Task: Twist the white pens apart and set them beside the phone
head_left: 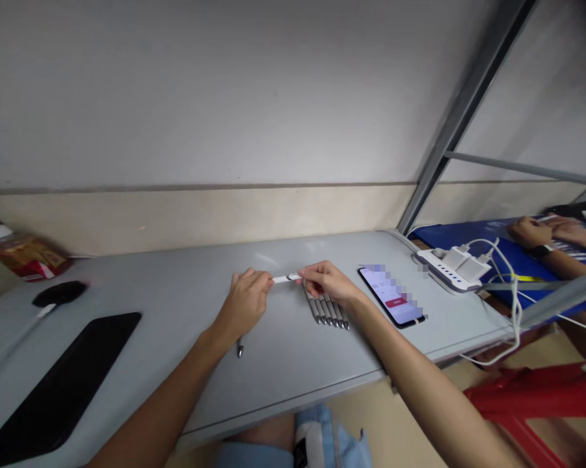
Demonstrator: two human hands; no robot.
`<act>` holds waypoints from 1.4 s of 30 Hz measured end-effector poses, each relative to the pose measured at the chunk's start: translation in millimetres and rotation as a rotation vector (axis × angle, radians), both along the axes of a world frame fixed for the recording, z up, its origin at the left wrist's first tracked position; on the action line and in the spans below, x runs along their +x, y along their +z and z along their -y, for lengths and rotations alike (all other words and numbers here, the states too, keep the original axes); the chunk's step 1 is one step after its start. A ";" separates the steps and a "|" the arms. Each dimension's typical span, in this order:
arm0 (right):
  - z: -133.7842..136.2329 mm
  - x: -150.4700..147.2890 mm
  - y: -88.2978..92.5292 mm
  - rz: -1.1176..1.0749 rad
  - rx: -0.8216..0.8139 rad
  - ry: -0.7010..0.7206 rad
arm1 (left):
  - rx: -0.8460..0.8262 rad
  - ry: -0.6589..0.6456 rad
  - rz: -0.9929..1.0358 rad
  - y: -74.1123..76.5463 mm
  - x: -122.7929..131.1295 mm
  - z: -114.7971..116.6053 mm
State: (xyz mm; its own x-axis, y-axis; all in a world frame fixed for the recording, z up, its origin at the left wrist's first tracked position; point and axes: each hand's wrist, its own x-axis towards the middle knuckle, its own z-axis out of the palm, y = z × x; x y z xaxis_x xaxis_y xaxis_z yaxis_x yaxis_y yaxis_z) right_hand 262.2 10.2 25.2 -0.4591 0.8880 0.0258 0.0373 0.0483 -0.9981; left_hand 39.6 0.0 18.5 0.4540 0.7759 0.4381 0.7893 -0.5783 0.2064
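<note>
My left hand (246, 300) and my right hand (326, 281) are both closed on the two ends of one thin white pen (285, 279), held level just above the grey table (175, 305). The left fingers pinch its left end, the right fingers its right end. Under my right hand lies a row of several grey pens (328, 311), side by side on the table. One small grey pen part (240, 349) lies by my left wrist.
A lit phone (393, 296) lies right of the pens. A white power strip (451, 268) with chargers and cables sits at the table's right end. A black pad (63, 383), a black mouse (59, 293) and a red packet (29, 257) are left. Another person's hands (546, 231) rest at far right.
</note>
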 end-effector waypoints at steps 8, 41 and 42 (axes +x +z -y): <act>-10.3 0.3 0.4 -0.713 -0.302 -0.196 | -0.035 0.070 0.010 1.7 -3.9 -0.7; -9.2 3.5 1.6 -0.770 -0.194 -0.211 | -0.268 0.399 -0.224 -0.1 -16.2 -4.2; -8.7 1.5 1.6 -0.763 -0.188 -0.204 | -0.269 0.404 -0.230 0.3 -15.3 -4.1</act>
